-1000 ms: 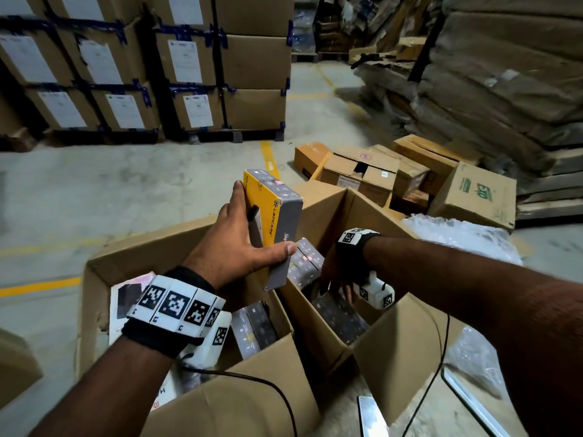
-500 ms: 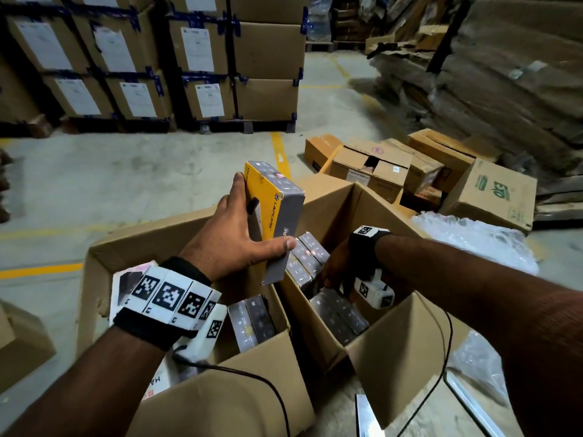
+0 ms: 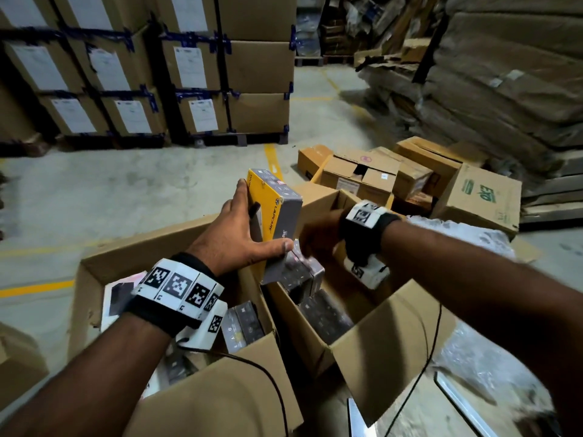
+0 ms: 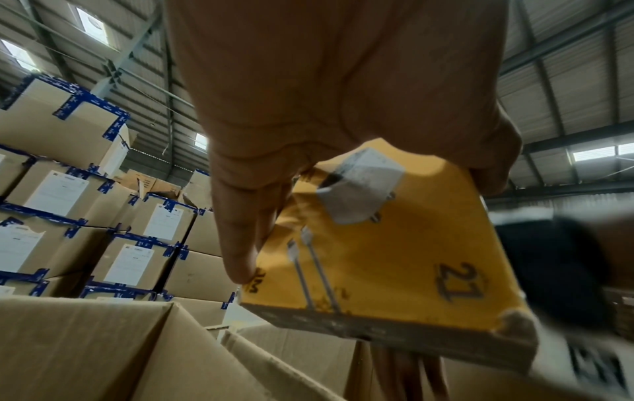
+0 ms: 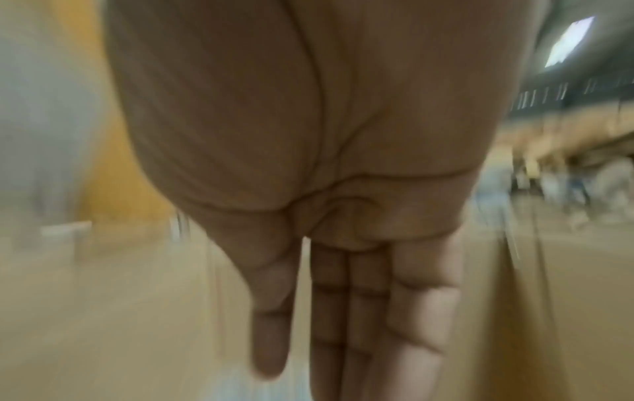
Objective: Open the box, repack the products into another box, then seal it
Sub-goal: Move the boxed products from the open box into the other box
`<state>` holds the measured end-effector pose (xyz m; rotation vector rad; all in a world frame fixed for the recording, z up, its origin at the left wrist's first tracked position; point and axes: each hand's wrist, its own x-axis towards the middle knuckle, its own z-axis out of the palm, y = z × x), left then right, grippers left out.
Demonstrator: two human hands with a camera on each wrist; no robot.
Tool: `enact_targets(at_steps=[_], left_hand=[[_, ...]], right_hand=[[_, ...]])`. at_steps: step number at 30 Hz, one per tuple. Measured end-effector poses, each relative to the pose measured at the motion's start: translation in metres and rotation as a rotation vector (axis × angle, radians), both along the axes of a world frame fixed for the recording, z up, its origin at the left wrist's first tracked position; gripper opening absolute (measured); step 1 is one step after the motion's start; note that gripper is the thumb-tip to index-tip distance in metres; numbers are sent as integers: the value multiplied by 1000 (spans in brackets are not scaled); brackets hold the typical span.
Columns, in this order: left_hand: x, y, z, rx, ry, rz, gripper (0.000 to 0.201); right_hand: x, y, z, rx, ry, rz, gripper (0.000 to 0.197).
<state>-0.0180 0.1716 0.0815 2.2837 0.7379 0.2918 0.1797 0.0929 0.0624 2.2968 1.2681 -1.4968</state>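
My left hand [image 3: 252, 222] grips a yellow and grey product box [image 3: 277, 212] upright above the gap between two open cartons. The left wrist view shows the product box's yellow face [image 4: 394, 257] with a printed charger, thumb on one edge and fingers on the other. The left carton [image 3: 142, 247] holds grey product boxes [image 3: 243, 323] and a white one. More grey product boxes [image 3: 303, 275] lie in the right carton [image 3: 394, 313]. My right hand [image 3: 315, 234] hovers blurred over the right carton, just right of the held box. In its wrist view the fingers [image 5: 346, 312] are straight and hold nothing.
Taped cartons on pallets [image 3: 195, 74] line the back left. Loose cartons [image 3: 362, 175] and one with green print [image 3: 479, 197] sit on the floor behind. Plastic wrap [image 3: 460, 234] lies at the right, flattened cardboard [image 3: 504, 74] is piled far right.
My right hand has come up out of the right carton towards the held product box. The left hand keeps its grip on the box in about the same place.
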Motion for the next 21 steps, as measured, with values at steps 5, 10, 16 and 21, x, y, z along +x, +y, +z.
enact_targets(at_steps=[5,10,16,21], left_hand=[[6,-17,5,25,49,-18,137],[20,-40,6,67,26,-109,139],[25,-60,5,135,151,-160,137],[1,-43,2,225,323,-228,93]], right_hand=[[4,-24,103,628,-88,-139,26],[-13,-48,134,642,-119,-19,64],[-19,-64,130,511,-307,63,56],[-12,-63,137,529,-685,228,56]])
